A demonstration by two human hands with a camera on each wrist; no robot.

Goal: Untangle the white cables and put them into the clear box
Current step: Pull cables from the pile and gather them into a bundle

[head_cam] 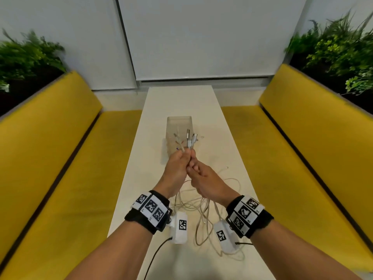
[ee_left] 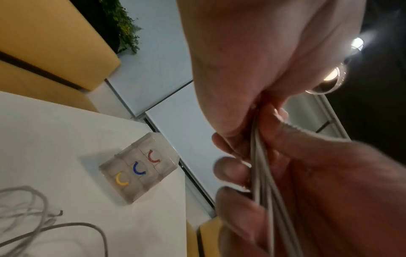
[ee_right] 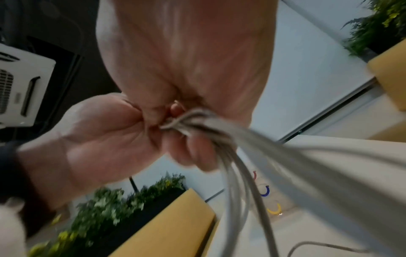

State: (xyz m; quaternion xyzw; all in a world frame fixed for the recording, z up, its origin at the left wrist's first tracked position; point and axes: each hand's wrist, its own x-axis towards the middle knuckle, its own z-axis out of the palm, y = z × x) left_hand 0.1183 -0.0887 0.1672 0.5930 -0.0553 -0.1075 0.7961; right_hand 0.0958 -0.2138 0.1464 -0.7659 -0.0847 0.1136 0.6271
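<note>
Above the white table point(head_cam: 226, 138) my two hands meet, both gripping one bundle of white cables point(head_cam: 201, 209). My left hand point(head_cam: 181, 158) pinches the bundle just below its connector ends point(head_cam: 189, 140), which stick up in front of the clear box point(head_cam: 178, 126). Directly beneath, my right hand point(head_cam: 194, 170) curls round the same strands. Below the hands the cables hang down into tangled loops on the table. The left wrist view shows the strands point(ee_left: 261, 173) running between fingers of both hands, and the box point(ee_left: 138, 167) with yellow, blue and red arcs. In the right wrist view the strands point(ee_right: 219, 139) fan out of the fists.
The table is long and narrow, with yellow benches on the left point(head_cam: 60, 158) and right point(head_cam: 302, 158) and green plants point(head_cam: 339, 47) behind their backs. A white blind point(head_cam: 201, 37) closes the far end. Black cords point(head_cam: 159, 249) trail from my wrist cameras over the near table edge.
</note>
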